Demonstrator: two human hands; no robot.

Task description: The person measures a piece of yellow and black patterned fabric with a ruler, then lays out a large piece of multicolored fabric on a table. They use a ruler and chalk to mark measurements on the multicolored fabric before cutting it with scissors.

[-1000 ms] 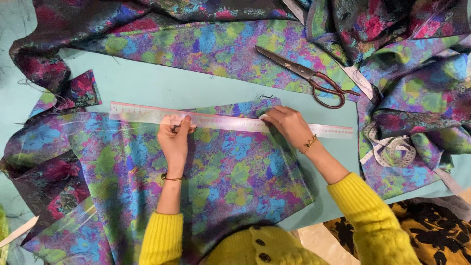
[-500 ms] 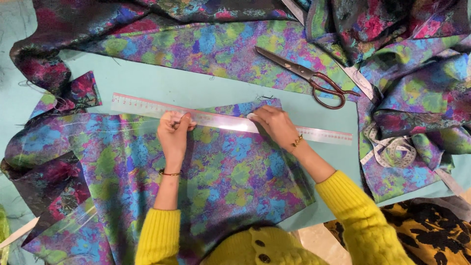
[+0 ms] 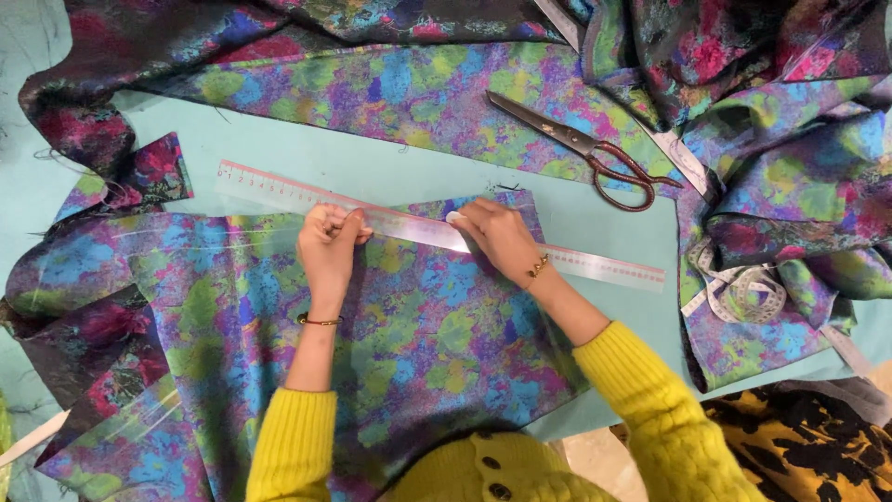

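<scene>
A long clear ruler (image 3: 269,191) lies slanted across the top edge of a multicoloured floral fabric piece (image 3: 409,344) on a teal table (image 3: 372,163). My left hand (image 3: 327,249) presses down on the ruler near its middle, fingers curled. My right hand (image 3: 497,237) rests on the ruler just to the right and pinches a small white piece of chalk (image 3: 454,217) against the ruler's edge. Both sleeves are yellow knit.
Scissors (image 3: 595,153) with reddish handles lie on more floral fabric at the upper right. A white tape measure (image 3: 743,288) is coiled on bunched fabric at the right. Dark fabric scraps (image 3: 139,172) sit at the left. A black and yellow patterned surface (image 3: 799,446) shows at the lower right.
The ruler has tilted, its left end higher and its right end lower. My right hand has slid left along the ruler, closer to my left hand.
</scene>
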